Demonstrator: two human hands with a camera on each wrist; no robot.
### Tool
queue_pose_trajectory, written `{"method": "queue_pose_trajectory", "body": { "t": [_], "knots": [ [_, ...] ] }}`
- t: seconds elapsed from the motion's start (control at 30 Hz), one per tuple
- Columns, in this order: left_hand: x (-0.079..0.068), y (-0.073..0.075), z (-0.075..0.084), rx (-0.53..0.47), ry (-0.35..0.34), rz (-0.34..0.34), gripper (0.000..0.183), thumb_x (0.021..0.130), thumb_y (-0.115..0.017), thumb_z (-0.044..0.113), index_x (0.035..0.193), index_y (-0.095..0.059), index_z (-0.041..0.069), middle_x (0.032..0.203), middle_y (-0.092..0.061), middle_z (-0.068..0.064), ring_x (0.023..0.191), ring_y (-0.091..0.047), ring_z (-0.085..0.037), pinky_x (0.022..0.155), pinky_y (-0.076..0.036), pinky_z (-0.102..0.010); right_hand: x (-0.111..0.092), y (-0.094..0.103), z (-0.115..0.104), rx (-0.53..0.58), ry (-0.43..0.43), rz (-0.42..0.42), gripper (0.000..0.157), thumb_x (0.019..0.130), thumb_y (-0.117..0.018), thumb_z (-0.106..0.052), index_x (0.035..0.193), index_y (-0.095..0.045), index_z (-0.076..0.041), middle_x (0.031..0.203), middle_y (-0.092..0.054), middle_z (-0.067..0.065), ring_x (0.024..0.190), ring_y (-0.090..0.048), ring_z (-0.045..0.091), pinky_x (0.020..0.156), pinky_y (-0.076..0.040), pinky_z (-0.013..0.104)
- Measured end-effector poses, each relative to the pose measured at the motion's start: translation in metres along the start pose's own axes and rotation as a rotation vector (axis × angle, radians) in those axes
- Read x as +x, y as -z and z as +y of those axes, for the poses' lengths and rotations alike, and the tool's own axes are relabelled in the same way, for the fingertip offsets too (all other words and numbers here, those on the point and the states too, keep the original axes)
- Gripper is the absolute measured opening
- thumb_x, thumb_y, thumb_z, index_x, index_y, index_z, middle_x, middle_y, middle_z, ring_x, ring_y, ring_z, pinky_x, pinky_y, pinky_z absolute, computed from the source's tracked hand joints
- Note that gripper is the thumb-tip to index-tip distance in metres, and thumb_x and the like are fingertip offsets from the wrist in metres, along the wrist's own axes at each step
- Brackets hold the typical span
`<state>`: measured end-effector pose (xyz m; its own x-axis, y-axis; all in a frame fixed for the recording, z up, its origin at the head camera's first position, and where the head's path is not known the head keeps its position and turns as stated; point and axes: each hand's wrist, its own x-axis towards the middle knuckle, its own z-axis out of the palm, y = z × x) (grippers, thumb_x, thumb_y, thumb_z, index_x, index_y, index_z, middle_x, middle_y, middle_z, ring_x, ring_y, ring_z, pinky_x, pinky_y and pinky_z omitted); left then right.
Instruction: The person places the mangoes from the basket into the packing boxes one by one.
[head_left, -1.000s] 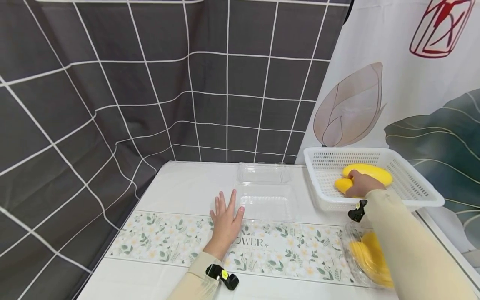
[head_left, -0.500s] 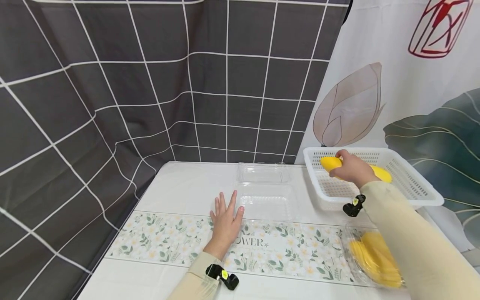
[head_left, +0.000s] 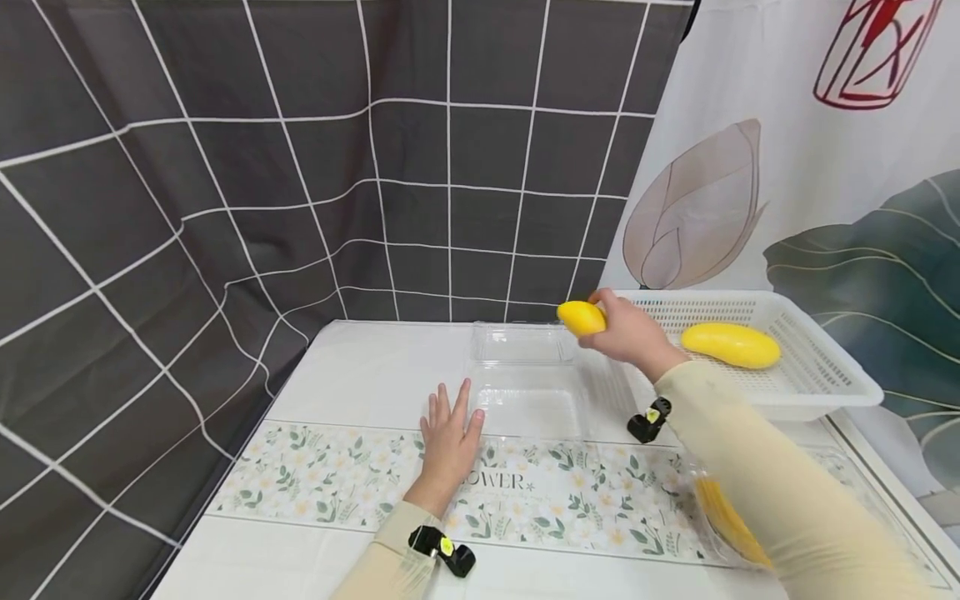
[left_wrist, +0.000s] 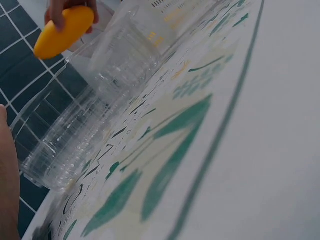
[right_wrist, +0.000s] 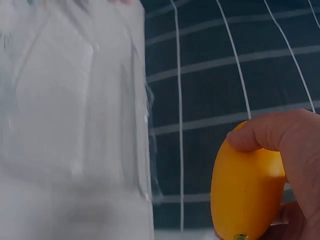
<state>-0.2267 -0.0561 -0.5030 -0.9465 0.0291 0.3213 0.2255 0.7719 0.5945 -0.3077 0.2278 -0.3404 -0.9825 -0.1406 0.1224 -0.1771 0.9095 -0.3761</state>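
Observation:
My right hand (head_left: 633, 332) holds a smooth, oval yellow mango (head_left: 579, 317) in the air, just beyond the left rim of the white basket. Seen from the right wrist, the thumb lies over the top of the mango (right_wrist: 245, 190) and its stem end faces the camera. An open clear plastic clamshell box (head_left: 528, 408) stands on the table, lower left of the mango. My left hand (head_left: 452, 450) lies palm down with fingers spread at the box's left side. In the left wrist view the mango (left_wrist: 62, 32) hangs above the far end of the box (left_wrist: 65, 140).
A second, longer yellow mango (head_left: 731, 344) lies in the perforated white basket (head_left: 840, 402) at the back right. Partly behind the right sleeve, a clear container (head_left: 712, 540) has yellow things (head_left: 726, 510) in it. A dark gridded cloth (head_left: 487, 217) hangs behind the table.
My right hand has lifted the mango out of the basket and carried it left, past the basket's rim toward the clear box. The left hand has stayed in place.

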Motion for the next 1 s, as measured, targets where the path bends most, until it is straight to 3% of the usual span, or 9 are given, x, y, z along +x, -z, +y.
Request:
{"method": "queue_pose_trajectory", "body": {
  "t": [0.3,0.43,0.87,1.0],
  "knots": [
    [0.002,0.003,0.0,-0.005,-0.003,0.017,0.054,0.098,-0.035,0.039,0.148,-0.017,0.028,0.149,-0.01,-0.024,0.135,-0.006,-0.042,0.102,-0.005,-0.065,0.0,-0.04,-0.048,0.056,0.076,-0.035,0.063,0.07,-0.073,-0.036,0.122,-0.043,-0.017,0.101,-0.054,0.005,0.083,-0.052,0.022,0.072,-0.044,0.039],
    [0.001,0.004,0.0,0.001,-0.001,0.017,0.053,0.098,-0.032,0.042,0.148,-0.017,0.029,0.149,-0.01,-0.023,0.135,-0.006,-0.042,0.103,-0.006,-0.064,-0.003,-0.061,-0.062,0.054,0.089,-0.069,0.063,0.069,-0.074,-0.038,0.12,-0.043,-0.019,0.1,-0.056,0.004,0.081,-0.054,0.02,0.071,-0.045,0.038],
    [-0.001,0.004,0.0,-0.002,0.011,-0.009,0.055,0.096,-0.019,0.054,0.147,-0.011,0.035,0.15,-0.009,-0.021,0.136,-0.004,-0.04,0.105,-0.008,-0.061,-0.019,-0.116,-0.078,0.002,0.07,-0.173,0.061,0.066,-0.074,-0.04,0.117,-0.048,-0.02,0.09,-0.057,0.0,0.071,-0.053,0.015,0.065,-0.045,0.033],
    [-0.001,0.003,0.001,0.002,-0.002,0.003,0.054,0.097,-0.021,0.05,0.148,-0.013,0.033,0.149,-0.011,-0.023,0.135,-0.007,-0.042,0.103,-0.011,-0.063,-0.023,-0.126,-0.077,-0.035,0.067,-0.184,0.061,0.065,-0.074,-0.04,0.117,-0.048,-0.02,0.089,-0.055,0.0,0.068,-0.052,0.015,0.062,-0.045,0.032]
  ]
}}
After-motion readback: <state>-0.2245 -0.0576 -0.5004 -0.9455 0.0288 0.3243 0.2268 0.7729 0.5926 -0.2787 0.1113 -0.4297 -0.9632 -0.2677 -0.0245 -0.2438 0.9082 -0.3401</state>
